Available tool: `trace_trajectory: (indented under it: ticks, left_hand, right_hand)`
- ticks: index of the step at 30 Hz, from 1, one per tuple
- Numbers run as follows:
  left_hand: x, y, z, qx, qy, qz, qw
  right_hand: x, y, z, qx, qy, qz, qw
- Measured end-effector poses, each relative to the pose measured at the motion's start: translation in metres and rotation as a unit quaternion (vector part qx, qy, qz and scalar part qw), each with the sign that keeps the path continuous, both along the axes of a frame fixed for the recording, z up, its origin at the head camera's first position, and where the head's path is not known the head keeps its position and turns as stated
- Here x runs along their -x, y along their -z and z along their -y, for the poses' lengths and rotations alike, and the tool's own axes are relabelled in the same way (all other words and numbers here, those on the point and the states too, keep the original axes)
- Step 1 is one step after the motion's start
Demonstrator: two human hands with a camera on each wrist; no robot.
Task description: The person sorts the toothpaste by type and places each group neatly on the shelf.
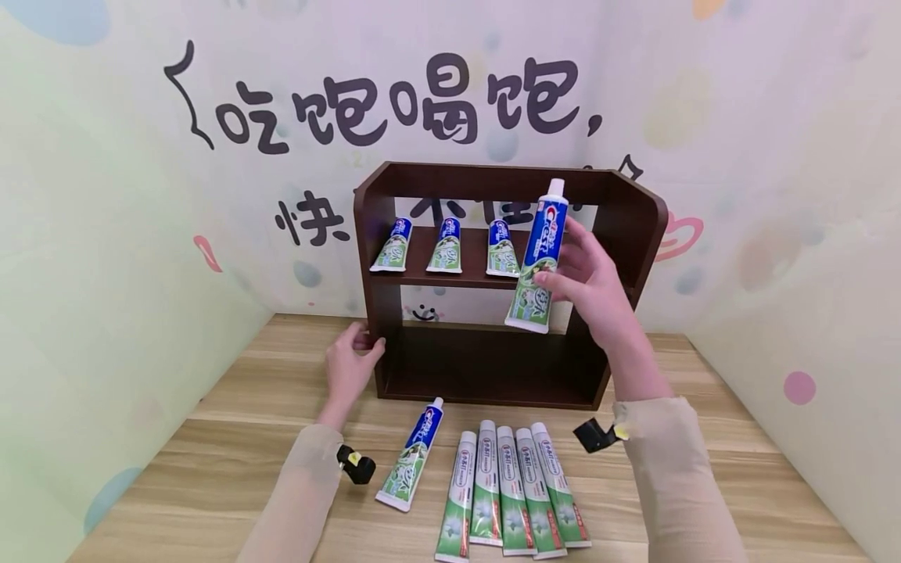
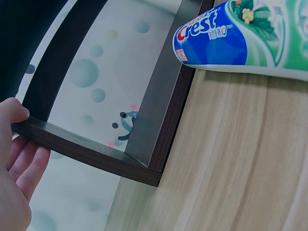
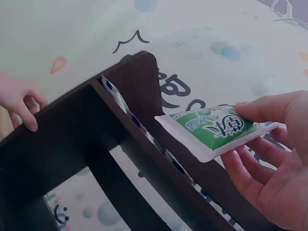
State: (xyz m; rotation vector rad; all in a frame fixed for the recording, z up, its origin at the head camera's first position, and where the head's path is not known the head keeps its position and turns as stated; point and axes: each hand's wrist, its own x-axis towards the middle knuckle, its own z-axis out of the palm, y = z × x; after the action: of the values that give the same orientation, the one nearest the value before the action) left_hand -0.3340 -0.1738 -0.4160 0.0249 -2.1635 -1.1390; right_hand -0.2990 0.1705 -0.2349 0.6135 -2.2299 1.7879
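Observation:
A blue and green Crest toothpaste tube (image 1: 538, 266) is pinched in my right hand (image 1: 591, 285), cap up, in front of the right part of the dark wooden shelf (image 1: 486, 399). Its crimped end faces the shelf in the right wrist view. My left hand (image 1: 352, 363) grips the shelf's left side panel, thumb on one face and fingers on the other, as the left wrist view shows. On the upper board stand three matching tubes, the left one (image 1: 393, 246), the middle one (image 1: 446, 246) and the right one (image 1: 501, 249), all leaning back.
Another Crest tube (image 1: 411, 457) lies on the wooden table (image 1: 246, 414) in front of the shelf. To its right several white and green toothpaste tubes (image 1: 514, 493) lie side by side. A patterned cloth wall (image 1: 774, 195) with black lettering surrounds the table.

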Motion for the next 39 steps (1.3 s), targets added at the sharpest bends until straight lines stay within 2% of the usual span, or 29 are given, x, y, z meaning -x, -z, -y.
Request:
trace_trajectory:
  ticks: [7,16,19,24,30,39]
  left_hand:
    - [0.0,0.0,0.0,0.0,0.0,-0.003,1.0]
    - [-0.002,0.001,0.001,-0.003,0.0,0.004,1.0]
    - [-0.003,0.001,0.001,-0.004,-0.001,0.005,1.0]
    - [-0.002,0.002,0.001,-0.002,0.0,0.005,1.0]
    - [-0.001,0.003,0.0,0.0,0.0,0.005,1.0]
    - [-0.002,0.0,-0.001,0.001,-0.001,0.003,1.0]
  right_hand:
    - [0.017,-0.014,-0.01,-0.015,0.031,0.008,0.9994]
    - [0.042,-0.026,-0.019,-0.006,0.024,0.016,0.9996]
    - [0.053,-0.028,-0.022,0.0,0.011,0.012,0.9999]
    - [0.069,-0.026,-0.024,-0.005,-0.008,-0.006,0.9999]
    - [0.08,-0.022,-0.024,-0.025,-0.02,-0.026,0.9991]
    - [0.09,-0.015,-0.027,-0.055,0.003,-0.015,0.9984]
